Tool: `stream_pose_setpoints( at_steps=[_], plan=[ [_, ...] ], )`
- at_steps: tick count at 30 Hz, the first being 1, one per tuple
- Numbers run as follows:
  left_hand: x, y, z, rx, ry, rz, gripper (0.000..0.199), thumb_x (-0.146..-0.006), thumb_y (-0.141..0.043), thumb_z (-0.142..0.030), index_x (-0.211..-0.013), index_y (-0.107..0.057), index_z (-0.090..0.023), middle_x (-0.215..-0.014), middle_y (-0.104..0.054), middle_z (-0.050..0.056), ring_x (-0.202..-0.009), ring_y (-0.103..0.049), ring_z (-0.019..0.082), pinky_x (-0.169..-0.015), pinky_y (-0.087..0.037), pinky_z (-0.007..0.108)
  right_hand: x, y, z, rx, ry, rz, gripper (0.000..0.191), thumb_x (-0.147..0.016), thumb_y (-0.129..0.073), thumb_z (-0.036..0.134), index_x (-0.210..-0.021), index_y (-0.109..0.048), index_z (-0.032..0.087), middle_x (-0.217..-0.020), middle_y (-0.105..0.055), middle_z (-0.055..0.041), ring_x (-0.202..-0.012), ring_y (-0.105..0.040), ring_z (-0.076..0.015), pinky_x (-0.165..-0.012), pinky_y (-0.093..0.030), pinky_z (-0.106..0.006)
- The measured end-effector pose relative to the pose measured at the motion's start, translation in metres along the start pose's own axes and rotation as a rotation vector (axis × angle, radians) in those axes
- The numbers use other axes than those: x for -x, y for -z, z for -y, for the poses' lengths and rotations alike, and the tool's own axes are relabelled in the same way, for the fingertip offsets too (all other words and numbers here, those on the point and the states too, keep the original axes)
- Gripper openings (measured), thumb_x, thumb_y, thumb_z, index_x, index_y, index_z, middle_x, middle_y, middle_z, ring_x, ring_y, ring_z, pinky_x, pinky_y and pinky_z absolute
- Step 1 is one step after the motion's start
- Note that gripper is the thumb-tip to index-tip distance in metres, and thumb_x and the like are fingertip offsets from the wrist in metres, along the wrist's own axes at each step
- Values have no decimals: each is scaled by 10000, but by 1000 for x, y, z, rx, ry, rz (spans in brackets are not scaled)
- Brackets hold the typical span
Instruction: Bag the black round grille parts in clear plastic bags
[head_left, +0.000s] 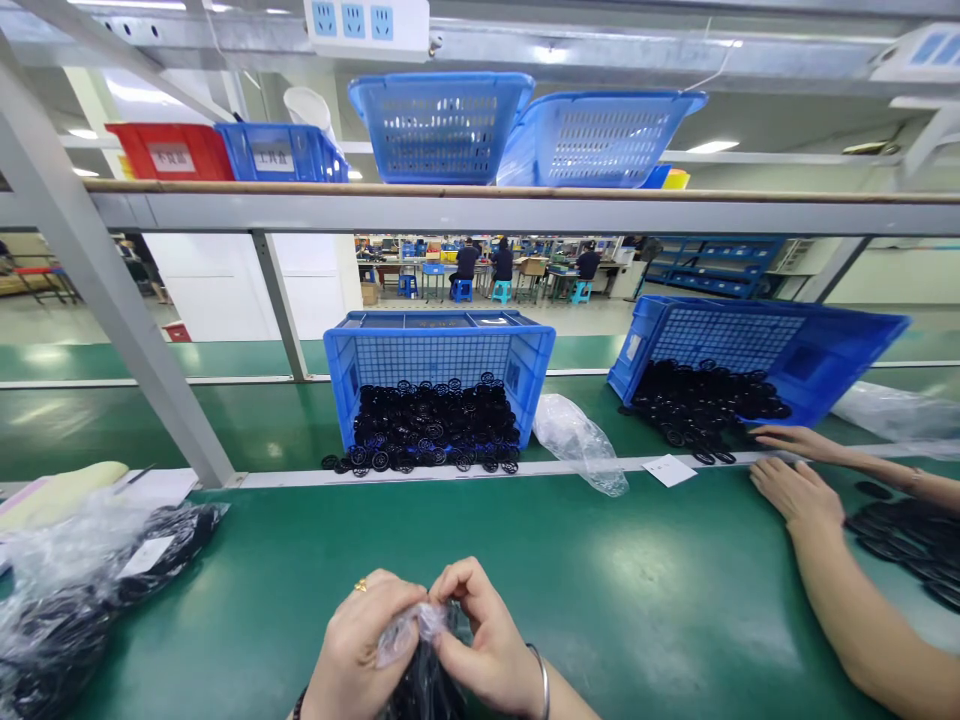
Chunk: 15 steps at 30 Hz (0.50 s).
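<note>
Near the table's front edge, my left hand and my right hand pinch the gathered neck of a clear plastic bag with black parts inside. The fingers of both hands are closed on the twisted plastic, and the bag's lower part runs out of the picture. Straight ahead, a blue crate lies on its side with its open face toward me. A heap of black ring-shaped parts fills it and spills onto the white strip.
At right, a co-worker's hands work by a second tipped blue crate and loose black rings. Filled plastic bags lie left. An empty plastic bag and white card lie between the crates. Baskets stand overhead.
</note>
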<state>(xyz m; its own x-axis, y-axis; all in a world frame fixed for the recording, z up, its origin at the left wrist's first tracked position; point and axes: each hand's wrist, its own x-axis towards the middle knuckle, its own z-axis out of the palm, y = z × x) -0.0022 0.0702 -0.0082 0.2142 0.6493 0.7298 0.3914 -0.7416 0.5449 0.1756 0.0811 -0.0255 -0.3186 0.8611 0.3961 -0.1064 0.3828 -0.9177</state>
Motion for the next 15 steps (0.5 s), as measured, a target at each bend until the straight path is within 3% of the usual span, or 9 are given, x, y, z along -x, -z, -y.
stream_pose_setpoints(
  at_steps=[3,7,9,12,15],
  plan=[
    [-1,-2,0,-135,-147,-100,173,-872,-522,-68,-949,-616,-190,-825,-680,42,-744,-645,133,-681,-519,217,1,-5,-1,-75,-22,35,366,-802,-690,480,-1017,-520,236,-863,-538,-16,-794,-509,-150,-738,-416,-290],
    [3,-9,0,-201,-228,-144,173,-890,-476,-45,-904,-601,-164,-780,-586,45,-725,-575,129,-650,-500,222,-3,-8,2,-283,-212,96,545,-813,-625,641,-1165,-504,242,-749,-493,30,-646,-435,-113,-626,-356,-256],
    [5,-12,0,-196,-278,-119,181,-897,-464,-47,-917,-607,-156,-782,-565,47,-731,-547,136,-653,-494,244,-7,-7,5,-266,-278,109,480,-823,-604,654,-1012,-580,213,-703,-471,37,-609,-384,-99,-608,-326,-250],
    [7,-15,1,-193,-302,-109,189,-896,-474,-40,-961,-617,-144,-824,-565,59,-766,-535,146,-674,-487,269,-11,-2,9,-181,-278,116,468,-810,-624,647,-751,-572,186,-681,-494,22,-628,-404,-105,-633,-339,-255],
    [9,-13,3,-182,-312,-130,193,-878,-512,-14,-983,-621,-133,-860,-571,64,-793,-539,146,-697,-486,278,-12,4,9,-90,-221,49,469,-808,-632,637,-702,-572,184,-686,-510,12,-644,-436,-116,-635,-355,-255]
  ],
)
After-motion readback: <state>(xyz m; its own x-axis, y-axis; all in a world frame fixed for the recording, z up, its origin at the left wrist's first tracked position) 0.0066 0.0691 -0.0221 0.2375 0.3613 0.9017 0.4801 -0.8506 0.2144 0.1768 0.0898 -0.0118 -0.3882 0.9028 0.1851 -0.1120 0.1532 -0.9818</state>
